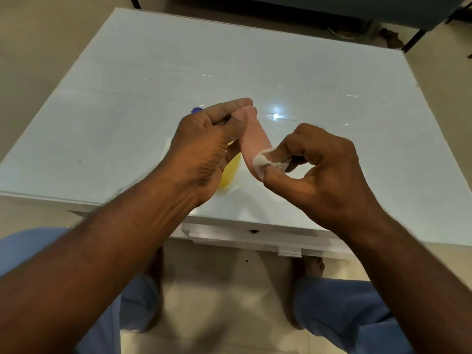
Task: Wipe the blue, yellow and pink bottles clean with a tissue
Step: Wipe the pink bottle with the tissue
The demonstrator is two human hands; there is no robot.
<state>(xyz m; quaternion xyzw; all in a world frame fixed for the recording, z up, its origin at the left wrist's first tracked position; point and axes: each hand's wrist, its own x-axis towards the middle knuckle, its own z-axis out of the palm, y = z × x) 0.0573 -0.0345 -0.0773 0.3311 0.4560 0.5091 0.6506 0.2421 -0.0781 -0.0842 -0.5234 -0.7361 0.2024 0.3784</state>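
My left hand [204,152] grips the upper end of the pink bottle [254,141], holding it tilted above the white table [127,98]. My right hand [321,169] pinches a small crumpled white tissue [263,162] and presses it against the bottle's lower end. The yellow bottle [229,172] lies on the table under my left hand, mostly hidden. A sliver of the blue bottle [196,110] shows just beyond my left knuckles.
The table's near edge [255,233] runs just below my wrists, with my knees and feet under it. Dark furniture legs [413,39] stand on the floor past the far right corner.
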